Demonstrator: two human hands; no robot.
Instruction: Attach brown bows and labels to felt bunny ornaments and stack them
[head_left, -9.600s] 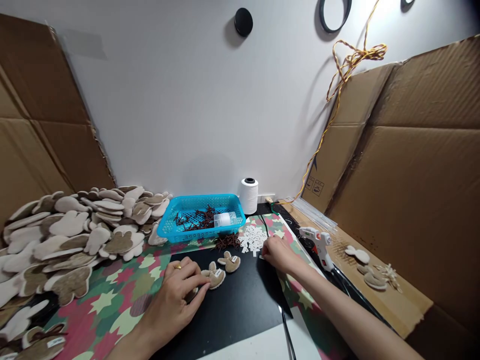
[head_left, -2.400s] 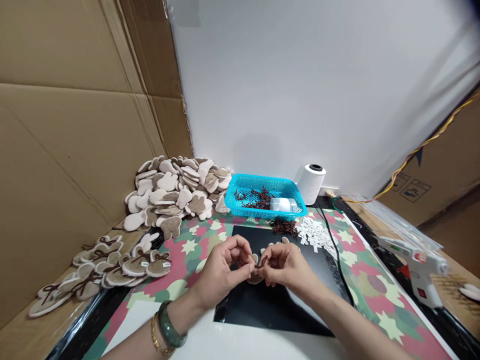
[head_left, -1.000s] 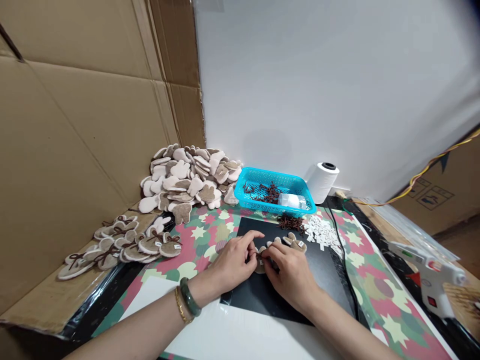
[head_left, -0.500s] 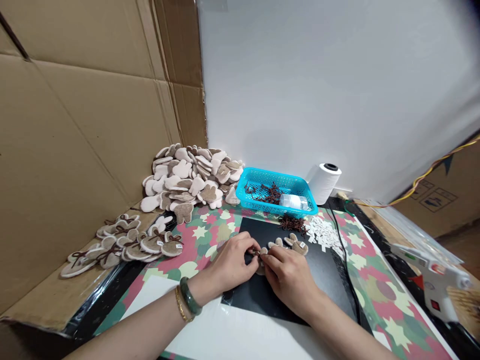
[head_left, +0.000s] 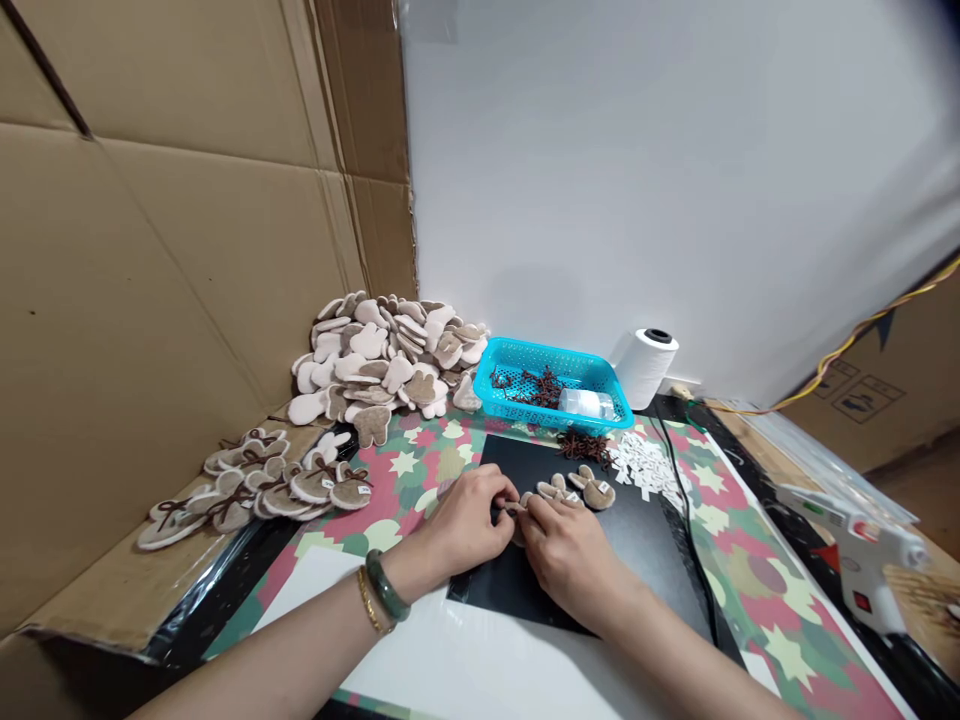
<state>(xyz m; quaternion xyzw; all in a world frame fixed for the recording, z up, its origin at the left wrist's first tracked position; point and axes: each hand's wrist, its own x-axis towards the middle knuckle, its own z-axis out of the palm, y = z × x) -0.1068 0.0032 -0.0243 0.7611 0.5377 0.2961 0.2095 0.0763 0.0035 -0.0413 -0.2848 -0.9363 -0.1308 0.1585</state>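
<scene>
The left hand (head_left: 480,512) and right hand (head_left: 574,550) each have a pinching grip on one small plush piece (head_left: 518,536), mostly hidden, over the black mat (head_left: 652,550). To me it looks light, soft, easily bent, best held by its rim; two tagged rabbits (head_left: 597,492) lie nearby.

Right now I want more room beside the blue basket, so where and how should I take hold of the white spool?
Probably around the upper sides of the white spool, coming from above and slightly from the right: it stands on end with its black core facing up, the blue basket crowds its left side, and the wall is close behind.
</scene>
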